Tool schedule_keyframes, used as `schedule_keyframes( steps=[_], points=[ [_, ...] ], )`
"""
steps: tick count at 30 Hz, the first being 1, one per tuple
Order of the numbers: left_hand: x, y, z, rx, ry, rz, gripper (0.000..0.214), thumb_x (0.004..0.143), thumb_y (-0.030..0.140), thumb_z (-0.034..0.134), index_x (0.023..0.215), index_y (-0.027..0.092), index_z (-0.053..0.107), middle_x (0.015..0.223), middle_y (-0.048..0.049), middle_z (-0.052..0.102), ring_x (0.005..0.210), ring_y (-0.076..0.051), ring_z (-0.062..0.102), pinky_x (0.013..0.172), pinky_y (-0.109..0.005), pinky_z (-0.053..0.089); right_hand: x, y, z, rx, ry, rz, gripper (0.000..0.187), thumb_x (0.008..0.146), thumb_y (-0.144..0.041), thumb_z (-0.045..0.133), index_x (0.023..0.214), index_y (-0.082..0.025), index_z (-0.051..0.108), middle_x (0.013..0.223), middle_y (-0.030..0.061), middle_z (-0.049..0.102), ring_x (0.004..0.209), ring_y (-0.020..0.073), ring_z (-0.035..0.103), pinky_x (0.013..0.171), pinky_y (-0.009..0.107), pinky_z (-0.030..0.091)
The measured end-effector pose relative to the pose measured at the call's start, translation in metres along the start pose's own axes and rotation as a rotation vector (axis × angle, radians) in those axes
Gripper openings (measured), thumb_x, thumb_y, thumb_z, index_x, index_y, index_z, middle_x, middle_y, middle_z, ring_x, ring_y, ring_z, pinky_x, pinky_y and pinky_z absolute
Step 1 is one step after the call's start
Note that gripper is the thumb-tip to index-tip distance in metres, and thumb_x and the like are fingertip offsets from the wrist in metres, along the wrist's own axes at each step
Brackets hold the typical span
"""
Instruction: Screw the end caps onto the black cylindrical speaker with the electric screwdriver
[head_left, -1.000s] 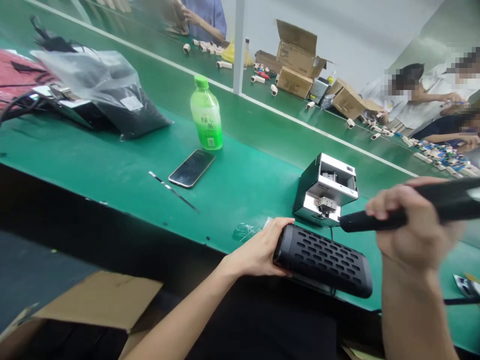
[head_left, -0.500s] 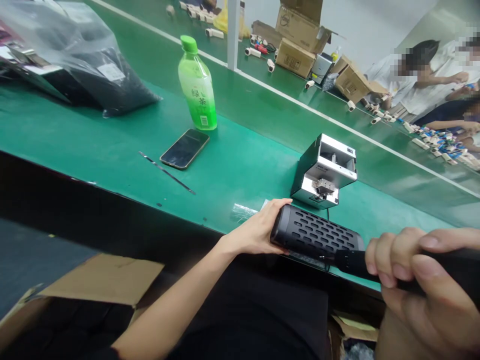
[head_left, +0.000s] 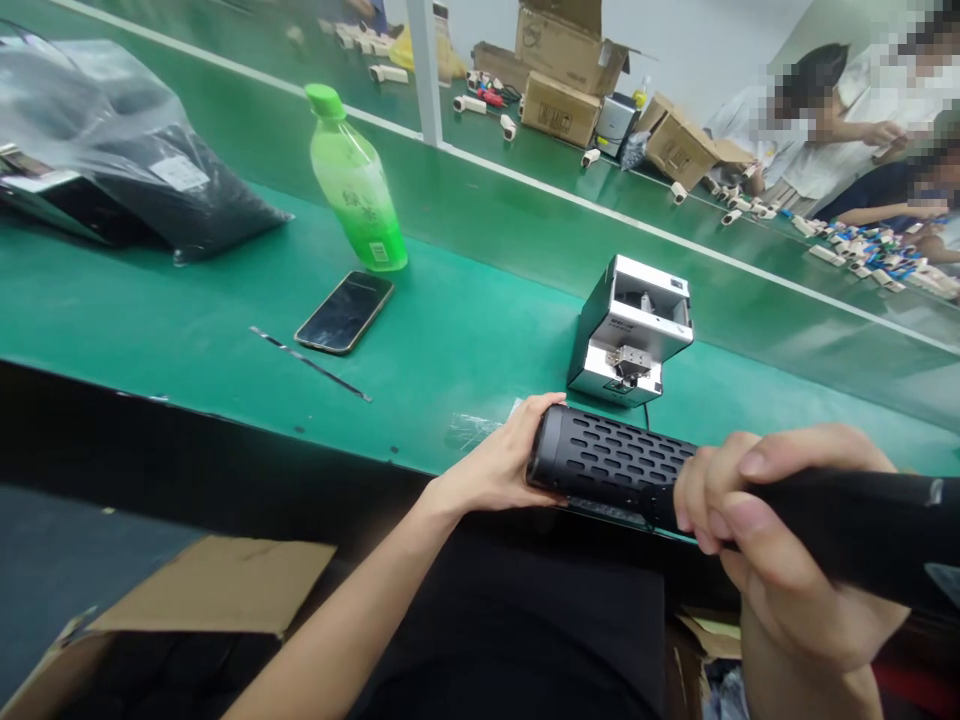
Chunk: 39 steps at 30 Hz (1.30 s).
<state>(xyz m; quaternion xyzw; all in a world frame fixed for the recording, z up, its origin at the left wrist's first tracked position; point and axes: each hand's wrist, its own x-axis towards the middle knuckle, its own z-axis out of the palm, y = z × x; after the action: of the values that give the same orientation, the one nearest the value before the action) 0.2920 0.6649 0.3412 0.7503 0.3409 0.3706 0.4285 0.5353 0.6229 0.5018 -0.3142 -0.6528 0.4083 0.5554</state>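
Your left hand (head_left: 496, 470) grips the black speaker (head_left: 600, 462) at the green bench's (head_left: 465, 350) near edge, right hand (head_left: 780, 565) fisted round the electric screwdriver (head_left: 844, 525), tip on the speaker; screwing looks mid-way, not finished.

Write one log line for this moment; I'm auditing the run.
left hand: holds speaker | right hand: grips black tool | tip: at speaker

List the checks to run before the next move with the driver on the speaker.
1. Left hand grips the speaker by its end: ok.
2. Right hand wrapped round the driver: ok.
3. Driver tip seated on the speaker: cannot tell, dark on dark.
4. Left hand apart from the tip: ok.
5. Speaker fully borne by the table: cannot tell, it lies at the near edge.
6. Phone and bottle well off to the left: ok.
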Motion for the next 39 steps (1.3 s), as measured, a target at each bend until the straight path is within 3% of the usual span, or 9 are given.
schedule_keyframes(
  steps=[4, 8, 25, 30, 35, 39],
  points=[
    [0.000, -0.002, 0.000, 0.028, 0.002, 0.027, 0.127, 0.083, 0.055, 0.105, 0.177, 0.034, 0.023, 0.174, -0.0221, 0.045, 0.157, -0.049, 0.054, 0.131, -0.074, 0.051, -0.001, 0.004, -0.001, -0.001, -0.057, -0.009, 0.024, 0.106, -0.006, 0.074, 0.119, -0.025, 0.068, 0.077, -0.0061, 0.064, 0.062, 0.0138, 0.064, 0.061, 0.036, 0.053],
    [0.000, -0.001, -0.001, 0.033, -0.007, 0.021, 0.126, 0.086, 0.062, 0.102, 0.178, 0.034, 0.021, 0.175, -0.0229, 0.045, 0.159, -0.050, 0.054, 0.131, -0.076, 0.051, -0.001, 0.009, 0.000, 0.085, -0.097, -0.043, 0.028, 0.106, 0.000, 0.068, 0.122, -0.023, 0.067, 0.082, -0.0047, 0.066, 0.060, 0.0107, 0.059, 0.056, 0.033, 0.047],
    [-0.002, 0.005, -0.004, 0.040, -0.020, -0.016, 0.125, 0.083, 0.059, 0.104, 0.176, 0.033, 0.024, 0.170, -0.0211, 0.049, 0.155, -0.047, 0.058, 0.131, -0.072, 0.052, 0.000, 0.018, -0.002, 0.143, -0.136, -0.033, 0.022, 0.107, -0.004, 0.066, 0.117, -0.023, 0.061, 0.081, -0.0077, 0.058, 0.059, 0.0066, 0.053, 0.057, 0.028, 0.045],
    [-0.004, 0.001, -0.002, 0.025, -0.005, -0.007, 0.124, 0.080, 0.050, 0.106, 0.175, 0.033, 0.028, 0.170, -0.0198, 0.049, 0.155, -0.047, 0.057, 0.133, -0.071, 0.051, 0.000, 0.021, 0.000, 0.141, -0.127, -0.042, 0.018, 0.110, -0.007, 0.065, 0.116, -0.024, 0.060, 0.079, -0.0073, 0.058, 0.059, 0.0070, 0.053, 0.055, 0.026, 0.045],
    [-0.004, -0.003, 0.002, 0.008, 0.006, -0.036, 0.125, 0.076, 0.041, 0.109, 0.173, 0.034, 0.030, 0.168, -0.0188, 0.050, 0.151, -0.045, 0.059, 0.130, -0.070, 0.053, 0.007, 0.009, -0.017, 0.186, -0.230, 0.018, 0.011, 0.113, -0.018, 0.068, 0.119, -0.026, 0.063, 0.073, -0.0076, 0.055, 0.053, 0.0090, 0.052, 0.053, 0.024, 0.050],
    [-0.002, -0.004, 0.004, -0.006, 0.004, -0.045, 0.124, 0.074, 0.040, 0.109, 0.172, 0.032, 0.033, 0.166, -0.0191, 0.051, 0.149, -0.045, 0.060, 0.128, -0.071, 0.054, 0.038, -0.001, -0.035, 0.259, -0.113, -0.083, 0.018, 0.112, -0.022, 0.073, 0.128, -0.029, 0.071, 0.064, -0.0101, 0.050, 0.041, 0.0089, 0.045, 0.045, 0.025, 0.046]
  ],
)
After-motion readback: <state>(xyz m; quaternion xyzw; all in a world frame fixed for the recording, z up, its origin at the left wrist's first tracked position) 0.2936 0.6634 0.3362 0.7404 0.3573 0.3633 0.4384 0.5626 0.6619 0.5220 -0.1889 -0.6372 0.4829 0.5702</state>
